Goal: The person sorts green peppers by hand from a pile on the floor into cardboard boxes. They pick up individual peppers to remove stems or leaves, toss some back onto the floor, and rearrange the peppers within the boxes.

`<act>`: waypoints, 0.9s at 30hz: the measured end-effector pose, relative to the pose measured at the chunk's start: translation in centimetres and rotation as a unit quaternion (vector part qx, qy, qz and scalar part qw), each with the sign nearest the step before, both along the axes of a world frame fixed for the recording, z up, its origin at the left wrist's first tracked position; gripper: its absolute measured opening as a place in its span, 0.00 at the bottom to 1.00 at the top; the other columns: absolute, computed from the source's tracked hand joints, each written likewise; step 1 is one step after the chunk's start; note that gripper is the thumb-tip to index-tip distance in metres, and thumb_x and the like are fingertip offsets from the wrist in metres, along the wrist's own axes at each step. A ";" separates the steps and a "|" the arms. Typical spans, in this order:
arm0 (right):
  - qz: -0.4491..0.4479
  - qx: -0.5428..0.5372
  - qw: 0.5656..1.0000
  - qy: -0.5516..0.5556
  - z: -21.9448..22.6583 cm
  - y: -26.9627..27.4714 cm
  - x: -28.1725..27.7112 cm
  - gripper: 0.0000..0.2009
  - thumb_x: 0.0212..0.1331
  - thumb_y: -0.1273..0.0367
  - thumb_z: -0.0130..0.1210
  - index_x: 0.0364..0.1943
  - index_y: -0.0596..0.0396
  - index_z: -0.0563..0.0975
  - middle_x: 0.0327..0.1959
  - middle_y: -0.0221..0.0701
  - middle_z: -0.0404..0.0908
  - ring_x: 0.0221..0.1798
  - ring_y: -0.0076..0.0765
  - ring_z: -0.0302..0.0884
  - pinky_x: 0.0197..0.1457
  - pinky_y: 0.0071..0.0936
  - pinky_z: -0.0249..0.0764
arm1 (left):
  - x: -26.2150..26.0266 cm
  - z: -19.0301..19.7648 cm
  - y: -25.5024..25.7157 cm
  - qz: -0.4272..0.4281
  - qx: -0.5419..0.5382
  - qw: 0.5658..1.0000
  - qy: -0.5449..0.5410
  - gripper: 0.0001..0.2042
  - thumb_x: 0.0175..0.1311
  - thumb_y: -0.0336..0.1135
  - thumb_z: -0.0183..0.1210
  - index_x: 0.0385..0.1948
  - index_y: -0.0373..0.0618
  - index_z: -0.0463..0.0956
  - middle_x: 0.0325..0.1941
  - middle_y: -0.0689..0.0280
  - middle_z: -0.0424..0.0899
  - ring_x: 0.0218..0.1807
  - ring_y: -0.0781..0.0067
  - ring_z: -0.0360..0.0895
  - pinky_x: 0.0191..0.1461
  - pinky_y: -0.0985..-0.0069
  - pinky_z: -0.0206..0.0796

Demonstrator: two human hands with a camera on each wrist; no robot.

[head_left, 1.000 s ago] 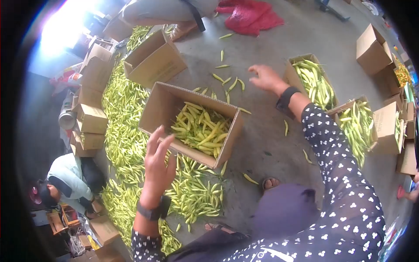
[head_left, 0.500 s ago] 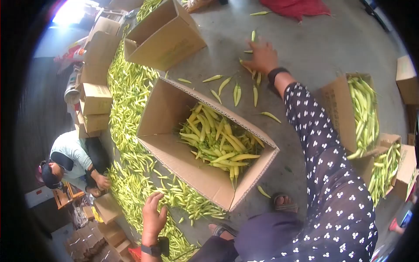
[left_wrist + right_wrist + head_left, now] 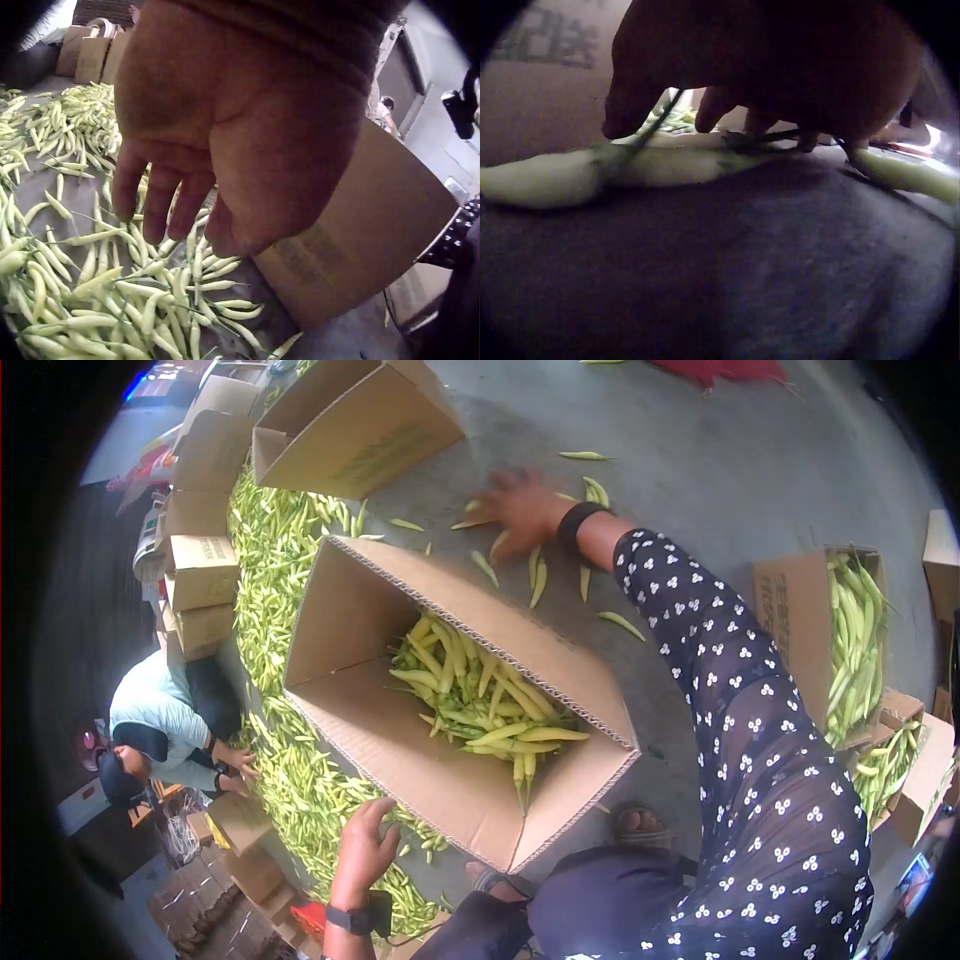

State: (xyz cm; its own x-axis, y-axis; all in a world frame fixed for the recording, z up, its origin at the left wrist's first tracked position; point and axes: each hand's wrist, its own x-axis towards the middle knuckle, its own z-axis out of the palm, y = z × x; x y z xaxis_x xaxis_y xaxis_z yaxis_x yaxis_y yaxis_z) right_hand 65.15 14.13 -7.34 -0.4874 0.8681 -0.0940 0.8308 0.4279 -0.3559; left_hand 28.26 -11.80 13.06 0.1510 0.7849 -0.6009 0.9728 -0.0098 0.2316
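In the head view a tilted cardboard box [image 3: 360, 710] holds a heap of yellow-green chili peppers [image 3: 480, 690]. Beyond its far side, my right hand [image 3: 520, 510] reaches low over loose peppers [image 3: 540, 575] on the floor, fingers spread. The right wrist view has its fingertips [image 3: 622, 112] pointing down right at the pale peppers [image 3: 547, 180]. My left hand [image 3: 365, 850] is at the near left of the box, its fingers relaxed and nothing in them. From the left wrist, that hand [image 3: 240, 127] hangs above a spread of peppers [image 3: 150, 307] beside the box wall [image 3: 360, 225].
A long pile of peppers [image 3: 270, 590] covers the floor on the left, where another person [image 3: 160, 720] bends over it. Another open box [image 3: 370, 440] stands behind. Filled boxes [image 3: 790, 630] are at the right. A red sack [image 3: 720, 368] lies at the far edge.
My right hand has swung leftward and lowered to the loose peppers behind the box. The left hand has drawn back from the box's near rim and dropped lower. The head view has shifted.
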 end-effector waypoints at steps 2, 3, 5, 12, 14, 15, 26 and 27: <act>0.106 -0.013 0.994 0.028 0.1 -1.7 -0.8 0.35 0.44 0.50 0.63 0.62 0.32 0.69 0.71 0.30 0.57 0.74 0.52 0.46 0.71 0.63 0.42 | 0.9 -0.7 0.6 -0.002 -0.013 1.000 -0.019 0.17 0.49 0.25 0.58 0.44 0.39 0.75 0.44 0.49 0.79 0.46 0.46 0.77 0.50 0.64 0.70; 0.102 -0.014 0.994 0.026 -0.1 -2.8 -1.1 0.35 0.44 0.50 0.63 0.62 0.32 0.69 0.71 0.30 0.57 0.74 0.52 0.46 0.71 0.63 0.42 | 1.5 -1.1 0.9 0.008 -0.026 0.999 -0.045 0.17 0.49 0.25 0.59 0.44 0.38 0.75 0.44 0.49 0.79 0.46 0.45 0.77 0.49 0.64 0.70; 0.116 0.039 0.991 0.053 -0.7 -4.8 -1.2 0.30 0.45 0.55 0.61 0.59 0.33 0.73 0.68 0.29 0.63 0.72 0.47 0.51 0.69 0.60 0.46 | 2.4 -2.0 1.6 -0.042 -0.028 0.998 -0.047 0.16 0.50 0.25 0.58 0.43 0.37 0.75 0.45 0.49 0.79 0.45 0.43 0.77 0.48 0.63 0.70; 0.044 -0.235 0.971 -0.010 4.2 -12.9 2.0 0.18 0.43 0.70 0.55 0.42 0.48 0.82 0.53 0.36 0.77 0.56 0.48 0.72 0.52 0.47 0.71 | 4.8 -4.5 3.0 -0.006 -0.044 0.979 -0.200 0.15 0.52 0.22 0.59 0.43 0.33 0.75 0.43 0.51 0.80 0.48 0.55 0.76 0.52 0.66 0.68; -0.007 -0.200 0.979 0.050 4.8 -13.2 4.7 0.16 0.43 0.70 0.53 0.39 0.50 0.82 0.46 0.39 0.79 0.48 0.50 0.75 0.48 0.47 0.73 | 4.2 -5.5 2.8 0.011 -0.044 0.975 -0.217 0.14 0.52 0.22 0.59 0.43 0.33 0.74 0.43 0.51 0.81 0.48 0.55 0.76 0.52 0.66 0.68; -0.054 -0.166 0.978 0.114 4.5 -12.9 5.7 0.14 0.42 0.70 0.52 0.36 0.53 0.83 0.38 0.43 0.82 0.41 0.51 0.78 0.44 0.46 0.74 | 3.9 -5.9 2.5 0.032 -0.047 0.972 -0.230 0.14 0.52 0.21 0.58 0.43 0.33 0.74 0.43 0.51 0.81 0.47 0.54 0.77 0.52 0.66 0.68; -0.255 -0.061 0.962 -0.073 0.7 -4.1 8.1 0.30 0.51 0.53 0.56 0.63 0.33 0.68 0.71 0.27 0.57 0.72 0.50 0.52 0.67 0.62 0.55 | 2.3 -4.9 0.6 -0.129 -0.029 0.983 -0.130 0.16 0.52 0.29 0.58 0.45 0.38 0.75 0.44 0.46 0.79 0.48 0.42 0.75 0.50 0.60 0.70; -0.202 -0.064 0.976 -0.059 0.3 -5.8 7.6 0.28 0.52 0.54 0.55 0.61 0.35 0.70 0.70 0.27 0.58 0.72 0.52 0.50 0.67 0.62 0.55 | 2.2 -5.1 0.5 -0.124 -0.028 0.982 -0.139 0.16 0.52 0.29 0.58 0.45 0.39 0.75 0.45 0.46 0.79 0.48 0.42 0.75 0.50 0.60 0.70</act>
